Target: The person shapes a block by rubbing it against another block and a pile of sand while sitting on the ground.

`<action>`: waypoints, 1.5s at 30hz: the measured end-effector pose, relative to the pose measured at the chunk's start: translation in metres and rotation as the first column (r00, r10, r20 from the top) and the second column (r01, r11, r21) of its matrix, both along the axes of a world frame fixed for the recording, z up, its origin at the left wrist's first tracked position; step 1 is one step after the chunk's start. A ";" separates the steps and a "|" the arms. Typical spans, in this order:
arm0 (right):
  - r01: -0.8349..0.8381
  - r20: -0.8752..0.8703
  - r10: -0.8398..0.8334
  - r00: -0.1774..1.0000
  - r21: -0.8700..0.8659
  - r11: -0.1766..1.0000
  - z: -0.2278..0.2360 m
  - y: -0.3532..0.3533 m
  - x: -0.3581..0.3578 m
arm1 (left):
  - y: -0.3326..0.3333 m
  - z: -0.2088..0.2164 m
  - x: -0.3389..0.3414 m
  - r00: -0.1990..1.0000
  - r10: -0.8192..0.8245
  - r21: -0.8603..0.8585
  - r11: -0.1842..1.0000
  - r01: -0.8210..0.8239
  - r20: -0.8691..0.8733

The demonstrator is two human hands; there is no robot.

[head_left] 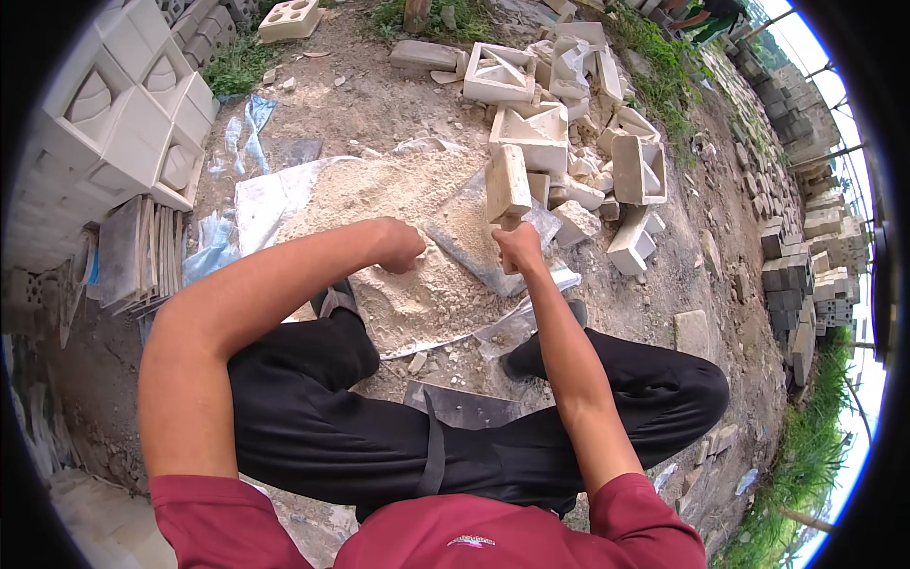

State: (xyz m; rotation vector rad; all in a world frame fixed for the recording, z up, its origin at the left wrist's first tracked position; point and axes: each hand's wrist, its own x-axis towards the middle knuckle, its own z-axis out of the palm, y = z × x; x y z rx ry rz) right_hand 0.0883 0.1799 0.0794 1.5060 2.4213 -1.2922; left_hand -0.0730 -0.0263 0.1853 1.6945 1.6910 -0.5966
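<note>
In the head view the right hand (pixel 519 245) closes its grip around the lower end of a pale rectangular stone block (pixel 507 182), holding it upright above the heap of light sandy powder (pixel 408 228), seemingly so it can be brought down there. The left hand (pixel 400 247) is curled into a fist, apparently empty, resting on that heap just left of the block.

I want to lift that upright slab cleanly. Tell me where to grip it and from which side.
Grip the pale slab at its lower end, coming from the near side, where the right hand already closes on it. It stands upright, and rubble blocks crowd its far side, so the near side is probably the open approach.
</note>
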 end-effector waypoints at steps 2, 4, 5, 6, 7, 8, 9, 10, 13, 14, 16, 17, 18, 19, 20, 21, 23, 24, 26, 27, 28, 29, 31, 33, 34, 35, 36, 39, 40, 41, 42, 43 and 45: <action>-0.062 -0.012 0.065 0.998 0.202 0.978 -0.010 -0.014 0.009 | -0.005 0.005 0.000 1.000 -0.016 -0.047 0.999 0.015 -0.004; -0.110 0.016 0.115 0.993 0.450 0.886 -0.044 -0.012 0.038 | 0.003 0.013 0.006 0.999 -0.043 -0.027 0.999 0.043 0.008; -0.091 -0.035 0.122 0.992 0.481 0.872 -0.050 -0.020 0.044 | 0.002 0.012 0.006 0.999 -0.039 -0.018 0.999 0.039 0.013; -0.106 0.023 0.104 0.994 0.342 0.934 -0.052 -0.014 0.046 | 0.004 0.011 0.005 0.999 -0.038 -0.006 0.999 0.038 0.019; -0.114 0.075 0.101 0.992 0.194 0.974 -0.045 -0.007 0.039 | 0.003 0.011 0.001 0.999 -0.030 0.004 1.000 0.030 0.017; -0.111 0.133 0.105 0.985 0.035 0.993 -0.035 -0.007 0.033 | 0.002 0.011 0.001 1.000 -0.018 0.000 1.000 0.018 0.001; -0.091 0.108 0.095 0.990 -0.035 0.995 -0.025 -0.008 0.029 | 0.001 0.011 0.002 1.000 -0.008 -0.004 1.000 0.008 -0.014; -0.075 0.084 0.084 0.993 -0.105 0.992 -0.007 -0.012 0.022 | -0.001 0.011 0.002 1.000 0.004 -0.008 1.000 -0.004 -0.029; 0.006 -0.058 -0.009 0.998 -0.043 0.999 0.008 -0.021 0.028 | -0.004 0.004 0.002 0.999 -0.030 0.008 1.000 0.030 0.013; 0.027 -0.125 -0.027 0.992 0.002 1.000 0.010 -0.039 0.026 | -0.009 0.003 -0.001 0.999 -0.030 -0.010 1.000 0.030 0.018; -0.059 -0.075 0.070 0.995 0.138 0.989 0.011 -0.059 0.038 | -0.010 0.005 -0.001 0.999 -0.035 -0.032 0.999 0.035 0.010; -0.114 0.027 0.111 0.993 0.180 0.977 0.003 -0.059 0.047 | -0.005 0.007 0.001 0.999 -0.048 -0.038 0.998 0.048 0.007; -0.172 0.131 0.147 0.981 0.215 0.961 -0.005 -0.056 0.052 | 0.000 0.010 0.002 0.999 -0.049 -0.021 0.999 0.049 -0.005; -0.159 0.138 0.134 0.981 0.190 0.969 -0.004 -0.055 0.052 | 0.003 0.011 0.003 0.999 -0.043 -0.009 0.999 0.043 -0.013; -0.179 0.138 0.158 0.978 0.162 0.970 -0.003 -0.053 0.050 | 0.004 0.011 0.003 0.999 -0.037 0.004 0.999 0.037 -0.021; -0.200 0.137 0.181 0.974 0.135 0.971 -0.002 -0.050 0.048 | 0.002 0.012 0.004 0.999 -0.032 0.012 0.999 0.032 -0.010; -0.215 0.111 0.202 0.973 0.121 0.969 0.008 -0.044 0.041 | -0.001 0.011 0.004 1.000 -0.019 0.038 0.999 0.019 0.010; -0.209 0.085 0.199 0.976 0.129 0.969 0.013 -0.042 0.037 | 0.000 0.011 0.002 1.000 -0.019 0.027 0.999 0.019 -0.005; -0.174 0.016 0.173 0.985 0.124 0.977 0.021 -0.057 0.036 | -0.007 0.010 0.004 1.000 -0.015 -0.016 1.000 0.015 -0.015; -0.142 -0.036 0.147 0.988 0.120 0.983 0.024 -0.067 0.035 | -0.012 0.008 0.006 1.000 -0.016 -0.042 0.999 0.015 -0.016; -0.112 -0.100 0.124 0.987 0.124 0.986 0.029 -0.072 0.031 | -0.013 0.010 0.003 1.000 -0.016 -0.033 0.999 0.015 -0.014; -0.121 -0.084 0.131 0.988 0.118 0.986 0.020 -0.069 0.034 | -0.011 0.010 0.003 1.000 -0.025 -0.021 0.999 0.024 -0.010; -0.184 0.023 0.183 0.983 0.140 0.973 -0.001 -0.059 0.044 | -0.005 0.011 0.004 0.999 -0.039 -0.001 0.999 0.039 -0.008; -0.226 0.090 0.214 0.973 0.157 0.961 -0.009 -0.056 0.042 | -0.002 0.013 0.001 0.999 -0.039 0.011 0.999 0.039 -0.016; -0.244 0.103 0.231 0.967 0.133 0.961 -0.007 -0.056 0.039 | -0.003 0.012 0.000 1.000 -0.029 0.012 0.999 0.029 -0.010; -0.260 0.115 0.248 0.962 0.108 0.959 -0.004 -0.053 0.035 | -0.003 0.012 0.000 1.000 -0.021 0.013 1.000 0.021 -0.004; -0.276 0.128 0.265 0.956 0.083 0.957 -0.001 -0.051 0.031 | -0.004 0.011 -0.001 1.000 -0.012 0.014 1.000 0.012 0.003; -0.229 0.040 0.225 0.973 0.138 0.964 0.008 -0.062 0.022 | -0.008 0.009 0.002 1.000 0.007 -0.012 1.000 -0.007 0.019; -0.203 -0.014 0.207 0.978 0.130 0.970 0.008 -0.068 0.019 | -0.010 0.007 0.002 1.000 0.002 -0.011 1.000 -0.002 0.023; -0.178 -0.068 0.187 0.980 0.121 0.976 0.009 -0.077 0.017 | -0.012 0.005 0.002 1.000 -0.003 -0.010 1.000 0.003 0.027; -0.154 -0.121 0.167 0.979 0.110 0.982 0.010 -0.084 0.015 | -0.014 0.003 0.002 0.999 -0.008 -0.010 1.000 0.008 0.031; -0.164 -0.077 0.174 0.982 0.117 0.979 0.002 -0.083 0.018 | -0.009 0.003 0.002 0.999 -0.029 -0.015 0.999 0.030 0.021; -0.213 0.034 0.210 0.977 0.135 0.968 -0.009 -0.085 0.021 | -0.007 0.000 -0.001 0.998 -0.055 -0.038 0.998 0.055 -0.004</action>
